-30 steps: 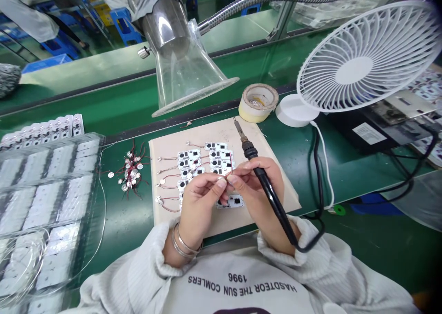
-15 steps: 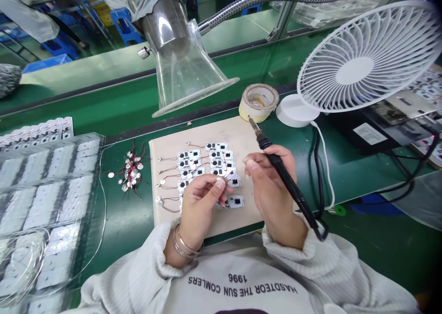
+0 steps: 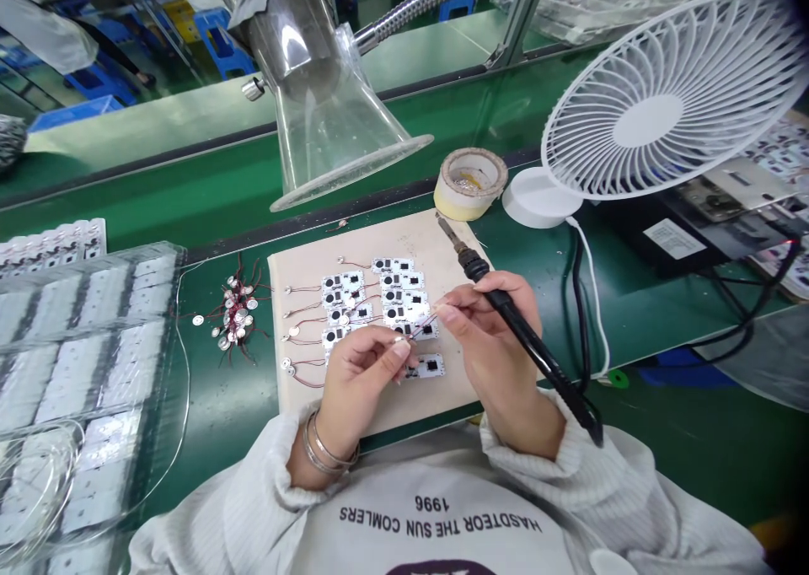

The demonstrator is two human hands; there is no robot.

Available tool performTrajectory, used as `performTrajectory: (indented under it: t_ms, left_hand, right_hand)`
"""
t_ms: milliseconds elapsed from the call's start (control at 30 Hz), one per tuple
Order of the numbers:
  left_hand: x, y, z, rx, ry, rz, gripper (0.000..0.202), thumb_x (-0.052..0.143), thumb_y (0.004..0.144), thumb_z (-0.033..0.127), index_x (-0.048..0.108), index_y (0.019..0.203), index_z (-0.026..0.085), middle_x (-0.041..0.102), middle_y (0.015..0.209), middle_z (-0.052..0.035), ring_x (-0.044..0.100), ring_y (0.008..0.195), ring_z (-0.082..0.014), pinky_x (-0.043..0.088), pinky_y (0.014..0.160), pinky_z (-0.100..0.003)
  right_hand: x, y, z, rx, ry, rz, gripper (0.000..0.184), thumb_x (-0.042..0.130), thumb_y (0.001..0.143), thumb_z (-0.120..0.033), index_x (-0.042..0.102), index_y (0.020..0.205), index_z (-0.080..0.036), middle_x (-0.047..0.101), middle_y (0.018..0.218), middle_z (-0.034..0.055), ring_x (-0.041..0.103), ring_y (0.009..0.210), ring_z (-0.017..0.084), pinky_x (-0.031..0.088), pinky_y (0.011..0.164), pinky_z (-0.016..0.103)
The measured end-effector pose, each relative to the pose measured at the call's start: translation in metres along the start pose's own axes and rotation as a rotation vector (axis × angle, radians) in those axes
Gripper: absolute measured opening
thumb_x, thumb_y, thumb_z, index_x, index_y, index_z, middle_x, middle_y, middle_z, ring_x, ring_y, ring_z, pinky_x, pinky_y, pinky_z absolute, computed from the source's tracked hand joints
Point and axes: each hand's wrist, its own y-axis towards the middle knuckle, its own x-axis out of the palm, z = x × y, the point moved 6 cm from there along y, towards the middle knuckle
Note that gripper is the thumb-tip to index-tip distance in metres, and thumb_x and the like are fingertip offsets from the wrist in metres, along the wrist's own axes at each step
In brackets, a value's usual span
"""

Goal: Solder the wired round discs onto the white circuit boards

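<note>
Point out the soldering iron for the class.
In the head view, the soldering iron sits in the right hand, its tip over the far edge of the board, near the tape roll.

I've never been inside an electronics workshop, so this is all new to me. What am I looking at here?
These pictures come from a camera worn on the person's head, looking down at their hands. The right hand grips a soldering iron by its black handle, and the left hand pinches a thin wire. On the beige mat lie rows of small white circuit boards. A bunch of metal discs with red wires sits beside it on the green workbench. Above, a clear funnel-shaped hood hangs from a metal hose, and a white fan stands to the right.
</note>
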Motion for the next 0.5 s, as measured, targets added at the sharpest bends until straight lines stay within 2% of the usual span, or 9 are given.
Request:
performTrajectory:
  t_ms: [67,133,200,267,333,500]
  left_hand:
    - [-0.003,0.001,0.001,0.033,0.115,0.001,0.007,0.068,0.084,0.027,0.066,0.084,0.02,0.069,0.076,0.0002,0.06,0.065,-0.0086,0.05,0.061,-0.02]
    - [-0.005,0.004,0.004,0.078,0.216,0.001,0.015,0.069,0.083,0.026,0.066,0.097,0.022,0.07,0.089,-0.0019,0.063,0.078,-0.0117,0.053,0.071,-0.024]
    - [-0.005,0.006,0.007,0.113,0.296,-0.011,0.016,0.068,0.084,0.028,0.066,0.099,0.022,0.07,0.09,-0.0024,0.064,0.082,-0.0133,0.053,0.074,-0.027]
    - [-0.005,0.007,0.01,0.13,0.367,-0.014,0.009,0.065,0.086,0.029,0.068,0.087,0.021,0.07,0.08,-0.0018,0.064,0.076,-0.0131,0.052,0.071,-0.027]
    - [-0.006,0.006,0.013,0.141,0.426,0.0,0.013,0.064,0.087,0.03,0.068,0.079,0.02,0.069,0.075,-0.0016,0.062,0.071,-0.0129,0.051,0.067,-0.026]
    - [-0.008,0.004,0.016,0.137,0.448,0.022,0.011,0.065,0.085,0.03,0.069,0.084,0.02,0.07,0.077,-0.003,0.061,0.069,-0.0136,0.05,0.062,-0.026]
  right_hand:
    - [0.0,-0.003,0.002,0.009,-0.022,-0.006,0.035,0.075,0.074,-0.011,0.052,0.096,-0.027,0.063,0.076,-0.006,0.067,0.073,0.012,0.057,0.071,0.028]
    - [0.002,-0.008,0.004,0.026,-0.069,-0.03,0.033,0.075,0.074,-0.012,0.053,0.094,-0.026,0.062,0.08,-0.0049,0.067,0.073,0.013,0.057,0.069,0.028]
    - [0.006,-0.013,0.004,0.028,-0.128,-0.053,0.031,0.076,0.074,-0.013,0.053,0.092,-0.025,0.062,0.082,-0.0037,0.067,0.074,0.014,0.057,0.066,0.029]
    - [0.007,-0.016,0.004,0.025,-0.173,-0.06,0.031,0.075,0.075,-0.014,0.053,0.093,-0.024,0.064,0.083,-0.0031,0.068,0.075,0.014,0.057,0.064,0.028]
    - [0.008,-0.016,0.003,0.019,-0.187,-0.057,0.031,0.075,0.076,-0.015,0.052,0.095,-0.025,0.064,0.081,-0.0031,0.068,0.074,0.014,0.057,0.064,0.028]
    - [0.009,-0.018,0.006,0.004,-0.159,-0.058,0.03,0.075,0.074,-0.014,0.052,0.091,-0.024,0.063,0.079,-0.0029,0.067,0.072,0.015,0.056,0.065,0.03]
